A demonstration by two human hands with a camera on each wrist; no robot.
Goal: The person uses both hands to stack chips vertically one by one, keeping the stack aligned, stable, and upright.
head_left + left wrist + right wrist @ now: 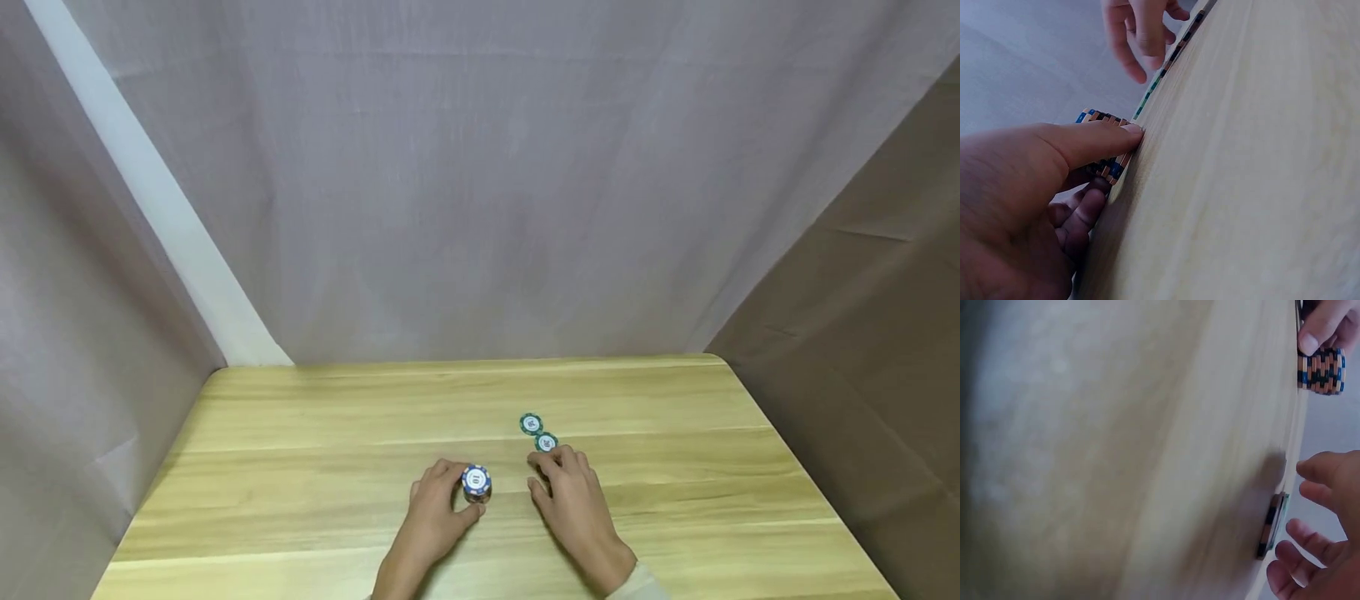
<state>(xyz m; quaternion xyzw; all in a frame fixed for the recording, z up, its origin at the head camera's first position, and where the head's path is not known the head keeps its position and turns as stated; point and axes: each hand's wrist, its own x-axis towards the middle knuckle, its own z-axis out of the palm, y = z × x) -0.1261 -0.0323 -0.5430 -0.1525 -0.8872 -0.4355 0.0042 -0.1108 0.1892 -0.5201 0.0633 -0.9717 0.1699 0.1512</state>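
Chip stack (pixel 476 479), marked 10 in head view, layered from wrists

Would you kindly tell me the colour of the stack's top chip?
The top chip is blue with pale spots, white-centred; clearest in the head view.

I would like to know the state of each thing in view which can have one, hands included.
Poker chip stack: standing on the table, blue "10" chip face up on top.
Far green chip: lying flat, uncovered.
Near green chip: lying flat, close beside the right fingers.
Left grip: thumb and fingers around the stack.
Right grip: relaxed, no chip visibly held.
Grey curtain: hanging behind the table.
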